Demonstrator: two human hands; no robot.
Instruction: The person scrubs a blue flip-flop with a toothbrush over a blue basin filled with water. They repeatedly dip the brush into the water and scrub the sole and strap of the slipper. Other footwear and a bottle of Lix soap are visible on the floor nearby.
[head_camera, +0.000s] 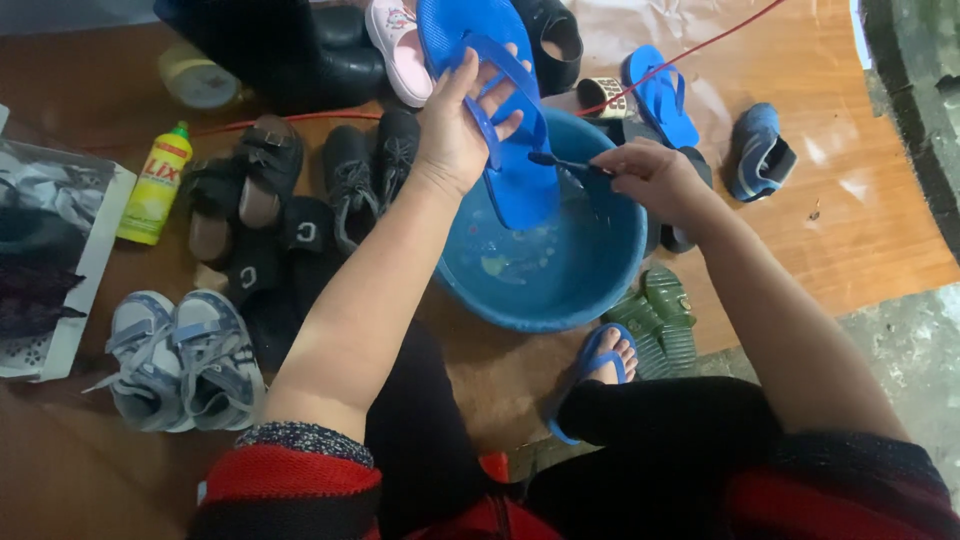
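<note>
Overhead, the left hand holds a blue flip-flop upright above a blue basin, its fingers hooked through the strap and closed on it. Just right of it, the right hand grips a dark brush, probably a toothbrush though it is too small to be sure, fingers closed around the handle and the head touching the sandal's edge. Soapy water lies in the basin. Around it on the wooden floor sit black shoes, grey sneakers, green sandals, another blue flip-flop and a yellow detergent bottle.
</note>
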